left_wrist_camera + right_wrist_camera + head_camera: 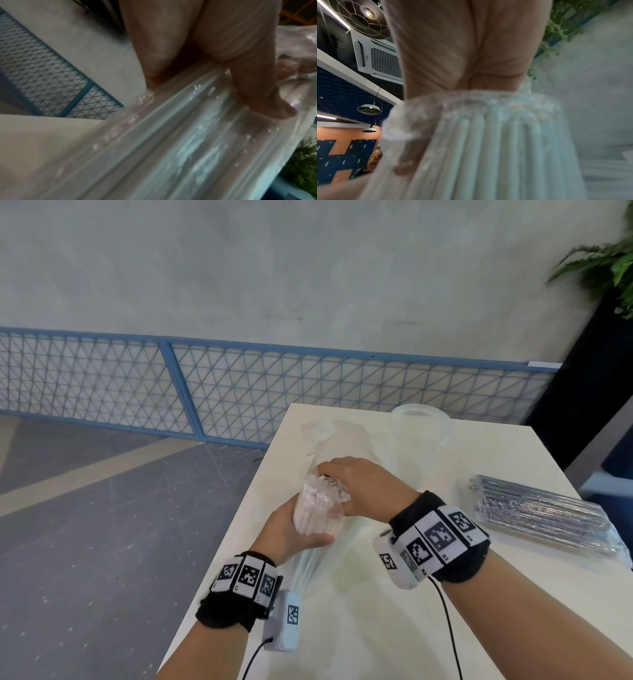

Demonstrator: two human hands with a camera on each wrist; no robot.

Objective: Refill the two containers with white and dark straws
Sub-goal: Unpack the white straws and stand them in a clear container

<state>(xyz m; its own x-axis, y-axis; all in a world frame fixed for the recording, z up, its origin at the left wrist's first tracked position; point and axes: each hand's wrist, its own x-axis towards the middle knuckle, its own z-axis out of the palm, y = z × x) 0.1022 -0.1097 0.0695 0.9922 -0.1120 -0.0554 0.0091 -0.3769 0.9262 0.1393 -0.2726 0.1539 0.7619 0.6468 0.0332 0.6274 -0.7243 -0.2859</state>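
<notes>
Standing at the far side is a big grey wall with a blue wire fence along its bottom. Closer in is the white table. On its right side lies a pack of dark straws, flat and well apart from the hands. At the far end stand two clear containers, one near the other; they are see-through and hard to make out. Near the table's left edge, the left hand has its fingers curled round a pack of white straws, held tilted up above the table. The right hand pinches the crinkly plastic at the top end of that pack, fingers bent tight on it.
</notes>
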